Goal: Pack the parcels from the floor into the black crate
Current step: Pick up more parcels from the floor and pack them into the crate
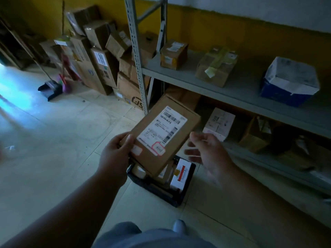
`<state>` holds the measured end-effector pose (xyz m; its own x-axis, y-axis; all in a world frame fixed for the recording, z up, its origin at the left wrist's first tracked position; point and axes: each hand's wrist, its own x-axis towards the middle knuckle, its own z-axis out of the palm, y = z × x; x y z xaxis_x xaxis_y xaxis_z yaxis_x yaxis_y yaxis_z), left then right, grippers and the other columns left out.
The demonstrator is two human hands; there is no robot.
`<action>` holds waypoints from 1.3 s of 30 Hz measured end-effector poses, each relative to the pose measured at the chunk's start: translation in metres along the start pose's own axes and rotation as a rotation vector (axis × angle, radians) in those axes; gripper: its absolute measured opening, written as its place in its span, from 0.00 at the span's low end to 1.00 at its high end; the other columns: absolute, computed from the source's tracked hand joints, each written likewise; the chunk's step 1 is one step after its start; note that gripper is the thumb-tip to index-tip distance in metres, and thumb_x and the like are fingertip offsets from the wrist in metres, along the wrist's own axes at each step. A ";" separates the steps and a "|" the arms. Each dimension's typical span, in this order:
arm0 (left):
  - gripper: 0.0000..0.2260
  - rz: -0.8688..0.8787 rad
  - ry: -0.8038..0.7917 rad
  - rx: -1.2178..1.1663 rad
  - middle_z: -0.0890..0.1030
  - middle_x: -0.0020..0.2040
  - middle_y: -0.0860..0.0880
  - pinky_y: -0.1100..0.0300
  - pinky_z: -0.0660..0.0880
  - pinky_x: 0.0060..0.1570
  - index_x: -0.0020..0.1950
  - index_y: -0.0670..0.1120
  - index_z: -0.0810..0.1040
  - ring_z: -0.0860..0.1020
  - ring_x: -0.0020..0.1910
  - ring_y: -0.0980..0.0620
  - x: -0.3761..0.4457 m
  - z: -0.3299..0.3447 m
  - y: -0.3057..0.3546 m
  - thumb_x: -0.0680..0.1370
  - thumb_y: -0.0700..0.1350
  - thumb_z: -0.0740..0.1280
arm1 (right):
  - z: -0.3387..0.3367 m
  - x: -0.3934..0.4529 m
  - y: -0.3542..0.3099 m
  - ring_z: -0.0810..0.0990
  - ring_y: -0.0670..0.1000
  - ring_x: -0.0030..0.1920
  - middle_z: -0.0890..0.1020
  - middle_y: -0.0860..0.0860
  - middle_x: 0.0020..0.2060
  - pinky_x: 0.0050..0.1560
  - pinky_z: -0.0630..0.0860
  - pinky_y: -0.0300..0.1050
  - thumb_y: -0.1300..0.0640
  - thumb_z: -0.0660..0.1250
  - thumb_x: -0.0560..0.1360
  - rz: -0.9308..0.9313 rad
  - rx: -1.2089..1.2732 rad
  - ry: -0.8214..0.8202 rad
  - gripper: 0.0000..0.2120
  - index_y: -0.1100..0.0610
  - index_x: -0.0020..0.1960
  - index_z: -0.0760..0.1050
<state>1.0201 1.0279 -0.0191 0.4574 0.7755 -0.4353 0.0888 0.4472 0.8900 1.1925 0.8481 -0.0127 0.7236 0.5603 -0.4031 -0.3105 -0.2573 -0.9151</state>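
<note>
My left hand point(114, 154) grips the near left corner of a flat brown cardboard parcel point(179, 140) with a white shipping label, held tilted in the air. Directly below it, the black crate point(159, 191) stands on the floor with several parcels inside, among them a white box with a red stripe point(180, 173). My right hand point(208, 151) hovers just right of the held parcel, fingers spread and blurred, touching nothing.
A grey metal shelf rack point(250, 90) runs along the right with boxes on two levels. Stacked cardboard boxes point(100, 65) lean against the yellow wall at the back left. A dustpan and broom point(53, 87) stand on the tiled floor beside them.
</note>
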 end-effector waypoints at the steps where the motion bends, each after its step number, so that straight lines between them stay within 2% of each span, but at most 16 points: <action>1: 0.09 -0.023 -0.017 0.015 0.86 0.45 0.42 0.52 0.82 0.39 0.54 0.46 0.81 0.86 0.44 0.41 0.002 0.006 -0.002 0.76 0.47 0.71 | 0.008 0.003 0.005 0.87 0.50 0.44 0.86 0.52 0.49 0.41 0.82 0.45 0.41 0.70 0.72 0.035 0.057 -0.025 0.19 0.50 0.57 0.73; 4: 0.20 -0.090 -0.184 0.094 0.85 0.47 0.39 0.51 0.82 0.39 0.57 0.45 0.77 0.85 0.45 0.39 0.013 0.017 0.003 0.68 0.48 0.75 | 0.034 0.023 0.009 0.87 0.53 0.48 0.86 0.52 0.49 0.50 0.83 0.57 0.48 0.68 0.77 0.059 0.136 0.049 0.12 0.48 0.59 0.73; 6: 0.25 -0.108 -0.290 0.265 0.85 0.48 0.41 0.53 0.82 0.39 0.62 0.52 0.73 0.86 0.44 0.42 0.032 0.016 0.013 0.67 0.48 0.76 | 0.048 0.042 0.004 0.85 0.53 0.51 0.86 0.50 0.51 0.55 0.81 0.60 0.49 0.66 0.79 0.040 0.112 0.113 0.09 0.47 0.59 0.75; 8: 0.30 -0.096 -0.392 0.512 0.84 0.49 0.45 0.55 0.82 0.40 0.68 0.65 0.66 0.86 0.44 0.48 0.059 0.013 0.023 0.72 0.45 0.75 | 0.061 0.060 -0.002 0.85 0.51 0.52 0.85 0.49 0.52 0.55 0.81 0.58 0.50 0.64 0.80 0.026 0.073 0.128 0.08 0.45 0.59 0.76; 10: 0.39 -0.106 -0.493 0.626 0.83 0.53 0.49 0.54 0.83 0.42 0.72 0.73 0.56 0.85 0.47 0.51 0.085 0.010 0.029 0.75 0.41 0.72 | 0.078 0.077 -0.001 0.84 0.51 0.52 0.85 0.49 0.53 0.55 0.81 0.58 0.49 0.63 0.81 0.035 0.022 0.154 0.10 0.45 0.61 0.75; 12: 0.43 -0.093 -0.576 0.665 0.83 0.53 0.52 0.52 0.83 0.44 0.73 0.74 0.51 0.85 0.48 0.54 0.111 0.006 0.031 0.75 0.39 0.72 | 0.098 0.094 0.004 0.85 0.52 0.50 0.84 0.50 0.53 0.53 0.82 0.57 0.47 0.62 0.81 0.064 0.016 0.236 0.13 0.48 0.64 0.71; 14: 0.45 -0.063 -0.638 0.721 0.82 0.53 0.55 0.52 0.84 0.45 0.74 0.74 0.50 0.85 0.49 0.55 0.139 -0.002 0.033 0.74 0.39 0.73 | 0.120 0.108 0.010 0.85 0.50 0.44 0.83 0.50 0.49 0.42 0.84 0.50 0.44 0.61 0.81 0.120 -0.015 0.372 0.13 0.49 0.62 0.66; 16: 0.43 -0.008 -0.698 0.782 0.81 0.52 0.58 0.53 0.84 0.46 0.71 0.77 0.52 0.84 0.50 0.57 0.173 -0.014 0.031 0.75 0.40 0.72 | 0.144 0.121 0.020 0.85 0.49 0.41 0.83 0.50 0.47 0.36 0.82 0.47 0.43 0.61 0.81 0.185 -0.031 0.474 0.12 0.49 0.57 0.65; 20: 0.40 -0.045 -0.714 0.745 0.81 0.47 0.68 0.62 0.81 0.37 0.51 0.88 0.56 0.83 0.46 0.64 0.230 -0.029 -0.002 0.76 0.41 0.70 | 0.182 0.141 0.063 0.84 0.48 0.48 0.83 0.46 0.51 0.49 0.82 0.51 0.40 0.61 0.80 0.283 -0.104 0.486 0.10 0.43 0.57 0.71; 22: 0.38 -0.106 -0.713 0.755 0.81 0.46 0.68 0.65 0.80 0.35 0.50 0.86 0.58 0.83 0.45 0.64 0.247 -0.030 -0.033 0.77 0.39 0.69 | 0.194 0.148 0.096 0.83 0.44 0.46 0.83 0.45 0.51 0.45 0.82 0.44 0.44 0.63 0.80 0.357 -0.135 0.506 0.09 0.44 0.59 0.73; 25: 0.27 -0.216 -0.733 0.866 0.83 0.50 0.62 0.65 0.80 0.35 0.58 0.72 0.62 0.83 0.46 0.62 0.273 -0.030 -0.098 0.78 0.40 0.68 | 0.196 0.166 0.155 0.83 0.41 0.43 0.84 0.44 0.48 0.41 0.80 0.40 0.47 0.66 0.79 0.512 -0.180 0.542 0.07 0.44 0.56 0.74; 27: 0.21 -0.204 -0.684 1.047 0.78 0.58 0.55 0.60 0.82 0.41 0.62 0.63 0.64 0.82 0.51 0.55 0.293 -0.030 -0.150 0.76 0.46 0.70 | 0.189 0.187 0.201 0.83 0.42 0.42 0.84 0.44 0.47 0.40 0.80 0.40 0.48 0.67 0.78 0.617 -0.220 0.549 0.05 0.44 0.53 0.74; 30: 0.25 -0.070 -0.626 1.381 0.70 0.64 0.50 0.54 0.78 0.57 0.68 0.53 0.66 0.74 0.60 0.50 0.329 -0.026 -0.232 0.74 0.54 0.70 | 0.173 0.225 0.278 0.82 0.43 0.45 0.82 0.43 0.50 0.40 0.79 0.39 0.49 0.67 0.78 0.718 -0.318 0.504 0.08 0.43 0.56 0.73; 32: 0.27 -0.205 -0.655 1.401 0.71 0.62 0.49 0.51 0.80 0.56 0.69 0.50 0.66 0.75 0.59 0.49 0.347 -0.020 -0.280 0.74 0.53 0.71 | 0.164 0.251 0.329 0.82 0.44 0.45 0.82 0.44 0.50 0.41 0.79 0.41 0.49 0.66 0.78 0.758 -0.360 0.475 0.09 0.44 0.58 0.72; 34: 0.29 -0.256 -0.693 1.444 0.73 0.62 0.48 0.51 0.80 0.55 0.70 0.50 0.66 0.76 0.58 0.48 0.365 -0.017 -0.327 0.73 0.53 0.73 | 0.154 0.277 0.376 0.81 0.44 0.42 0.81 0.45 0.48 0.37 0.77 0.40 0.48 0.66 0.78 0.802 -0.412 0.462 0.11 0.46 0.60 0.73; 39: 0.33 -0.020 -0.938 1.656 0.71 0.67 0.45 0.52 0.77 0.57 0.76 0.54 0.55 0.75 0.61 0.46 0.409 -0.023 -0.419 0.76 0.52 0.69 | 0.137 0.334 0.467 0.82 0.50 0.44 0.82 0.49 0.49 0.41 0.79 0.46 0.46 0.65 0.78 0.850 -0.430 0.421 0.15 0.49 0.63 0.73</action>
<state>1.1500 1.1676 -0.5732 0.6602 0.0644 -0.7483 0.4779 -0.8047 0.3524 1.2051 1.0228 -0.5770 0.5515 -0.2354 -0.8002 -0.6322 -0.7438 -0.2169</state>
